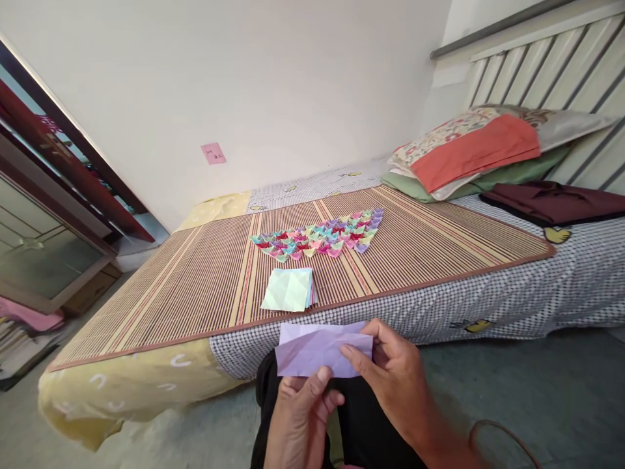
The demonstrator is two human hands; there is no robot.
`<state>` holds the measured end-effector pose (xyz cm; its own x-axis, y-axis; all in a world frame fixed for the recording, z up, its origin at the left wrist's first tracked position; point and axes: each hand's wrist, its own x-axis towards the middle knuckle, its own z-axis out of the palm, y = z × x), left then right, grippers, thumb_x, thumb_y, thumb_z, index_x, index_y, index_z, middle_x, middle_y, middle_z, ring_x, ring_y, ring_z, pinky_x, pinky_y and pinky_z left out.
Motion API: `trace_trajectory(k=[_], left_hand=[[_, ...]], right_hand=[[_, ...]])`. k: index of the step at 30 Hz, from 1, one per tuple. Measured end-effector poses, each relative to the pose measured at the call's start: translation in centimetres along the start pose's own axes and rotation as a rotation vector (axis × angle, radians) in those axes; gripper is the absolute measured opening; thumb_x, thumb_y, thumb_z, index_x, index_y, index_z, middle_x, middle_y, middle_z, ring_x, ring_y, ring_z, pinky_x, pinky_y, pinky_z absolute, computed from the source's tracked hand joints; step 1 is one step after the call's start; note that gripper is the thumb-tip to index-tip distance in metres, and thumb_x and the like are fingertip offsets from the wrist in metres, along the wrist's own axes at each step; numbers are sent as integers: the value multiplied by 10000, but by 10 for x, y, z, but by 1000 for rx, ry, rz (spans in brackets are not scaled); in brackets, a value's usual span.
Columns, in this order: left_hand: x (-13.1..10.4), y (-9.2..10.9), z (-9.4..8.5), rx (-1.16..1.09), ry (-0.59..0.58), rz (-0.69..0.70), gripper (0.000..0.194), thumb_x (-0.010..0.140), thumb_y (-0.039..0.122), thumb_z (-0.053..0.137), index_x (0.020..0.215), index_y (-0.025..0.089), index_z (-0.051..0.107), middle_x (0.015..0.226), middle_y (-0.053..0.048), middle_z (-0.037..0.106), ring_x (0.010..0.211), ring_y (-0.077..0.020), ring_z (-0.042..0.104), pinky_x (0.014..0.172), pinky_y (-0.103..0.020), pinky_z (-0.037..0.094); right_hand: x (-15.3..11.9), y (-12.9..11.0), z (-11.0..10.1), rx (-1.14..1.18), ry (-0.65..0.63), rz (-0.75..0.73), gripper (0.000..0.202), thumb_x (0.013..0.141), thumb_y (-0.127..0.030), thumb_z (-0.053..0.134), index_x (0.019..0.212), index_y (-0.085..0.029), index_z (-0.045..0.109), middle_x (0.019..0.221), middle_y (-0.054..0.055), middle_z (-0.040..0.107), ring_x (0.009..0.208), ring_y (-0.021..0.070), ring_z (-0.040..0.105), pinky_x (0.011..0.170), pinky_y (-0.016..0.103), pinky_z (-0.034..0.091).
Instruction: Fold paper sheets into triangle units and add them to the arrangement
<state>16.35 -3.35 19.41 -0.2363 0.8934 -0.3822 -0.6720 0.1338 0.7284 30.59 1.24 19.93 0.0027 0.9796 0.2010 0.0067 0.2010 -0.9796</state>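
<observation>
A purple sheet of paper (312,352), folded over lengthwise into a strip with creases across it, is held above my lap. My left hand (305,407) pinches its lower edge, thumb in front. At the strip's right end, my right hand (393,368) grips it between thumb and fingers. Just beyond, on the bed's near edge, lies a stack of creased paper squares (287,290), pale green on top. Farther back, many small folded paper pieces (322,236) in several colours stand in slanting rows.
A striped bamboo mat (185,293) covers most of the bed. Pillows (478,153) and a dark red folded cloth (556,200) lie at the right by the white headboard (551,71). A pink note (213,154) is on the wall. A cord (502,426) lies on the floor.
</observation>
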Motion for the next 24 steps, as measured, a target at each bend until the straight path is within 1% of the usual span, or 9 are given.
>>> trace_trajectory(k=[3, 5, 7, 9, 11, 13, 19, 22, 24], left_hand=[[-1, -1, 8, 7, -9, 29, 404, 638, 263, 982, 960, 146, 769, 986, -75, 754, 800, -171, 677, 562, -222, 572], [-1, 0, 10, 16, -15, 49, 346, 677, 268, 960, 946, 146, 781, 970, -75, 745, 805, -172, 669, 567, -220, 557], [0, 1, 10, 19, -20, 66, 281, 711, 264, 939, 921, 158, 786, 933, -54, 725, 778, -159, 648, 582, -227, 550], [0, 1, 9, 12, -27, 79, 241, 735, 261, 923, 913, 176, 785, 901, -31, 705, 739, -141, 621, 595, -227, 541], [0, 0, 10, 5, -37, 95, 213, 755, 274, 910, 892, 179, 778, 878, -22, 696, 709, -129, 600, 594, -221, 522], [-1, -3, 11, 25, -52, 113, 212, 762, 295, 905, 854, 163, 767, 836, -23, 689, 689, -129, 584, 592, -225, 505], [-3, -11, 13, 102, -71, 143, 282, 741, 319, 923, 696, 135, 713, 652, 13, 597, 626, -116, 501, 597, -233, 467], [-2, -9, 12, 89, -62, 130, 301, 771, 349, 899, 667, 141, 708, 640, 12, 583, 632, -118, 510, 604, -232, 467], [-2, -8, 11, 58, -44, 113, 288, 760, 363, 904, 705, 150, 718, 666, 6, 605, 648, -128, 544, 583, -227, 462]], right_hand=[[-1, 0, 4, 75, 4, 38, 238, 814, -337, 782, 944, -204, 634, 746, 18, 714, 672, 191, 679, 608, 266, 562], [-1, -1, 4, 110, 12, 53, 367, 795, -315, 795, 1107, -200, 640, 819, 31, 743, 709, 198, 703, 631, 272, 578], [0, -2, 3, 132, 25, 61, 466, 786, -327, 806, 1200, -201, 634, 849, 28, 734, 698, 187, 685, 613, 267, 569], [1, -1, 1, 144, -10, 78, 374, 795, -366, 805, 1098, -196, 667, 799, 13, 699, 646, 167, 636, 560, 249, 531], [2, 1, 0, 129, -65, 82, 247, 822, -395, 785, 858, -194, 647, 679, -22, 609, 568, 131, 545, 501, 224, 458], [1, 4, 1, 94, -99, 70, 304, 843, -391, 767, 718, -202, 564, 601, -54, 501, 523, 105, 457, 471, 212, 391], [0, 3, 5, 41, -122, 58, 350, 834, -341, 759, 684, -223, 466, 604, -74, 405, 532, 99, 391, 473, 217, 331], [1, -2, 4, 61, -209, 79, 326, 842, -352, 741, 714, -227, 469, 629, -67, 434, 559, 110, 420, 498, 220, 361], [0, -5, 3, 58, -277, 77, 314, 842, -361, 736, 729, -225, 477, 644, -61, 457, 582, 116, 431, 520, 223, 376]])
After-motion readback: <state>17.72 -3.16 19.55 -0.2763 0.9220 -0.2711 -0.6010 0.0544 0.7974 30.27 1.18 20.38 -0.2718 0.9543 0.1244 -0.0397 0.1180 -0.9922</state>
